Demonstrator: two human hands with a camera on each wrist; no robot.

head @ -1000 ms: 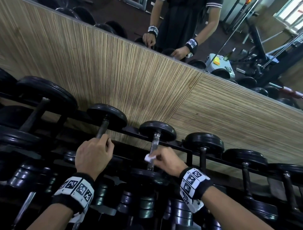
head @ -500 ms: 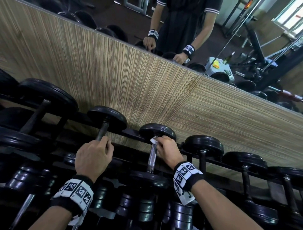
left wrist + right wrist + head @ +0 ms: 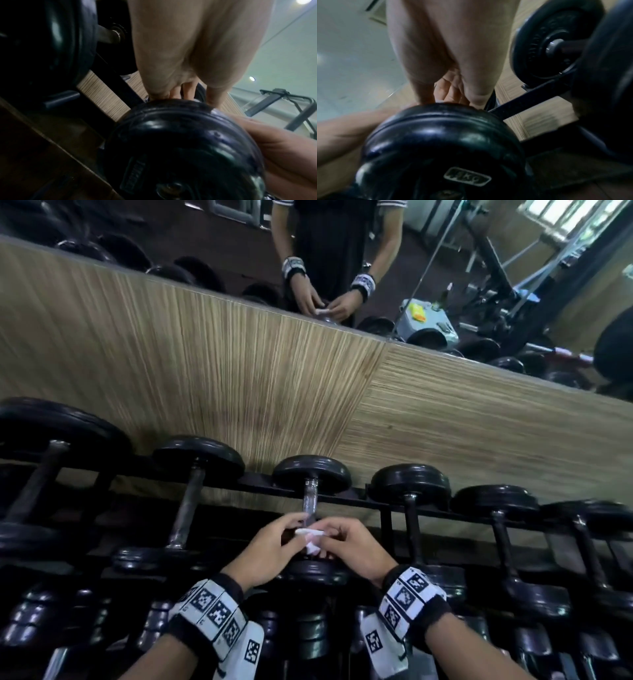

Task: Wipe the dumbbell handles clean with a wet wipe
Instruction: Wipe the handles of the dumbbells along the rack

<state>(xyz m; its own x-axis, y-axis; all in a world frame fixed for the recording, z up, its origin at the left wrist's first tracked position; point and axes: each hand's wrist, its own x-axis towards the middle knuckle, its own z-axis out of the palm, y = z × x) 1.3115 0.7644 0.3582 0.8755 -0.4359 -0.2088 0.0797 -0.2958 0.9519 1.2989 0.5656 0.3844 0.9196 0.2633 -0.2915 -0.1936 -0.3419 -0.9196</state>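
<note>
Right hand [image 3: 447, 56] above black dumbbell head [image 3: 443, 142].

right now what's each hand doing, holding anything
Left hand: fingers pinch the crumpled white wet wipe.
Right hand: fingers also pinch the wipe, just above the chrome dumbbell handle.

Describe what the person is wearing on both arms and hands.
Both hands are bare, left hand and right hand. Each wrist carries a black band faced with white panels printed with square black-and-white marker codes; a further white marker tab hangs below each. Forearms are unsleeved.
</note>
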